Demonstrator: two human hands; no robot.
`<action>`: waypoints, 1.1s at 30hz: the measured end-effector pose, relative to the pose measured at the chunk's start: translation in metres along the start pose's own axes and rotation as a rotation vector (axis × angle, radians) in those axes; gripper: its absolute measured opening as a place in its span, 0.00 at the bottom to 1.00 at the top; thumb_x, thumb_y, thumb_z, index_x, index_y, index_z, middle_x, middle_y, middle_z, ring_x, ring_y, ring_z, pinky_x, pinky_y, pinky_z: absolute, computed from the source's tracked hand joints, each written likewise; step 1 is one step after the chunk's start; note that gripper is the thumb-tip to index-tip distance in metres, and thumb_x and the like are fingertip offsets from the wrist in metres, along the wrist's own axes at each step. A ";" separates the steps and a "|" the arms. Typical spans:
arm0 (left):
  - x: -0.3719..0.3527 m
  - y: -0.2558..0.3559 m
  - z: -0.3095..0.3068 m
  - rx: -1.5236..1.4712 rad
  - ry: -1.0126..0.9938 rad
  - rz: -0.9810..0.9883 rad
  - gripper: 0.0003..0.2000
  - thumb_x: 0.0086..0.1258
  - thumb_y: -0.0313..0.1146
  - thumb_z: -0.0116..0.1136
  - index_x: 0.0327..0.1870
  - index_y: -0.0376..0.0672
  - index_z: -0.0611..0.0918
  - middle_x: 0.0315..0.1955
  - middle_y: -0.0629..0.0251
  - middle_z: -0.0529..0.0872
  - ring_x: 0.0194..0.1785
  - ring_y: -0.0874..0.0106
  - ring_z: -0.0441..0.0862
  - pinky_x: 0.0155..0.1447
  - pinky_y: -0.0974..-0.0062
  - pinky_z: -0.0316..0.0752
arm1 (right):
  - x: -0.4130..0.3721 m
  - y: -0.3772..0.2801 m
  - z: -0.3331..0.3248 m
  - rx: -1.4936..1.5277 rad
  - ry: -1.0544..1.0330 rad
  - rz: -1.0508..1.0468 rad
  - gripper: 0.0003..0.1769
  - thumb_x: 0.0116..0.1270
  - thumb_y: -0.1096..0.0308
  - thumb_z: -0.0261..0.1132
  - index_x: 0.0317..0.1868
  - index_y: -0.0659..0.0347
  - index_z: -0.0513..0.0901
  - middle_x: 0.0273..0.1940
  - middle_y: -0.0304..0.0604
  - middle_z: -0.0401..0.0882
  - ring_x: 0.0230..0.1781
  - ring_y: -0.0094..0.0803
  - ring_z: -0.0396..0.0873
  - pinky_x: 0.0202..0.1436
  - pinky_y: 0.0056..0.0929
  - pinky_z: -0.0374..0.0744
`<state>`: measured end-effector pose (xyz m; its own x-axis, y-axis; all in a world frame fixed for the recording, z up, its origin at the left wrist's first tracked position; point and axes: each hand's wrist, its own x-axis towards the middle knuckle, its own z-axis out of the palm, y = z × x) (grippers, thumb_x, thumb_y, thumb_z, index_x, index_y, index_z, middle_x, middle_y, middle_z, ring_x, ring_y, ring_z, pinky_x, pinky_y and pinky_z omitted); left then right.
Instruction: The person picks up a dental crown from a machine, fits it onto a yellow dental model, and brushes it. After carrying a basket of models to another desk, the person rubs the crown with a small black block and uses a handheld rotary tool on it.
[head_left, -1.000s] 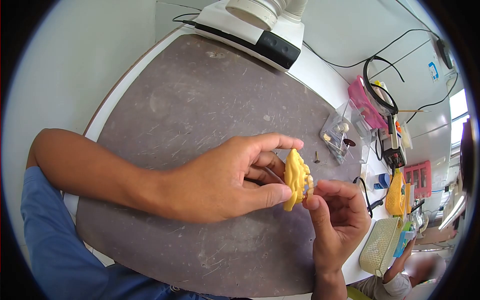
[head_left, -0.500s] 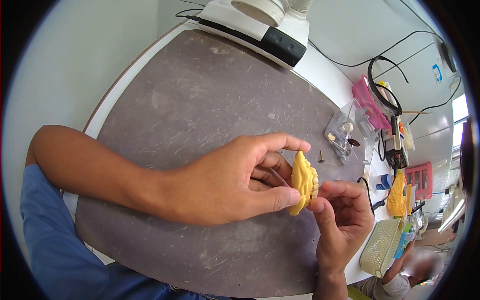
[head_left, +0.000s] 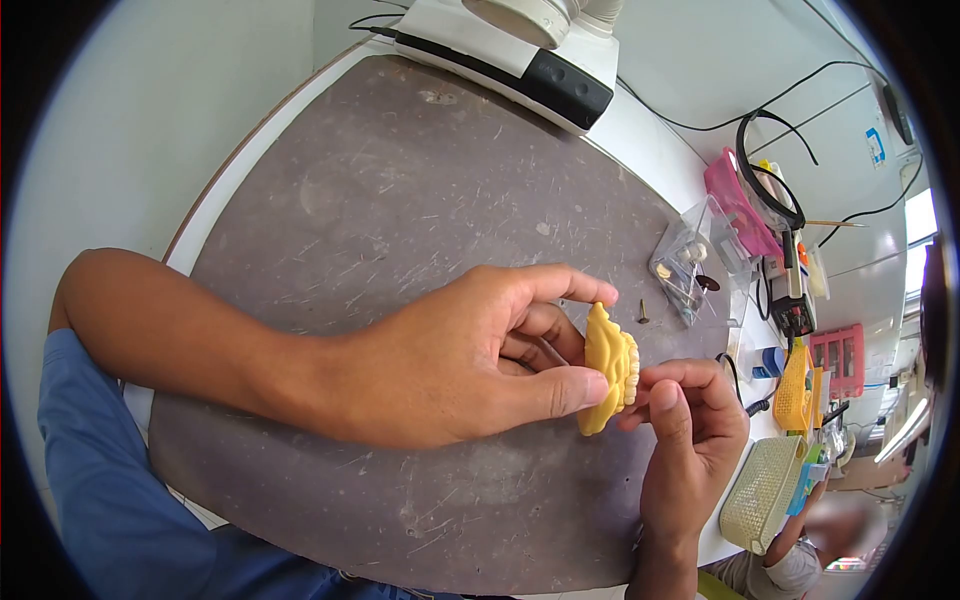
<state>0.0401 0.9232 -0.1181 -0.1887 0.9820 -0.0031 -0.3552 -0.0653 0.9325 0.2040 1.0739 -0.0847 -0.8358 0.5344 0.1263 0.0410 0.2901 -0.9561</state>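
A yellow dental cast [head_left: 603, 365] with a row of cream-coloured teeth along its right side is held upright above the table. My left hand [head_left: 485, 355] comes in from the left and is closed on it, thumb on the near end, index finger on the far end. My right hand [head_left: 690, 440] is beside the teeth with its fingers curled and thumb bent in close to the index finger. Whatever lies between those fingertips is too small or hidden to name. Past the cast, a small metal pin-like piece [head_left: 643, 312] rests on the table.
The scratched grey tabletop [head_left: 380, 190] spreads under both hands. A clear plastic box [head_left: 690, 265] of small parts stands at right, near a pink basket [head_left: 740, 200]. Yellow [head_left: 795, 390] and cream baskets [head_left: 762, 490] line the right edge. A white-and-black device [head_left: 540, 75] sits at the far end. Another person [head_left: 800, 560] is at lower right.
My right thumb has come away from the teeth and drawn back to the right. A whitish patch on the front teeth no longer shows. My left hand has hardly moved.
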 end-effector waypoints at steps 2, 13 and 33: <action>0.000 0.000 0.000 -0.009 0.001 -0.001 0.31 0.75 0.26 0.60 0.77 0.37 0.62 0.52 0.60 0.83 0.57 0.75 0.81 0.67 0.75 0.74 | 0.001 0.000 -0.001 -0.010 -0.015 0.027 0.10 0.74 0.70 0.67 0.45 0.71 0.82 0.36 0.45 0.87 0.37 0.26 0.86 0.41 0.21 0.83; -0.001 0.003 0.000 -0.032 -0.002 -0.018 0.30 0.76 0.26 0.59 0.76 0.37 0.62 0.51 0.60 0.83 0.57 0.75 0.81 0.67 0.76 0.74 | 0.001 0.001 -0.002 0.040 -0.081 0.064 0.08 0.71 0.73 0.70 0.42 0.71 0.84 0.35 0.45 0.87 0.35 0.24 0.85 0.39 0.19 0.81; 0.001 0.000 -0.002 -0.122 -0.080 -0.005 0.25 0.81 0.29 0.51 0.76 0.35 0.63 0.55 0.54 0.83 0.59 0.72 0.82 0.67 0.72 0.78 | 0.003 0.003 -0.004 0.110 -0.168 0.046 0.09 0.73 0.71 0.68 0.43 0.71 0.85 0.35 0.46 0.87 0.35 0.26 0.85 0.39 0.22 0.82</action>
<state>0.0382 0.9241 -0.1187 -0.1152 0.9930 0.0259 -0.4658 -0.0770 0.8815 0.2044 1.0796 -0.0863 -0.9142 0.4028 0.0445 0.0290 0.1745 -0.9842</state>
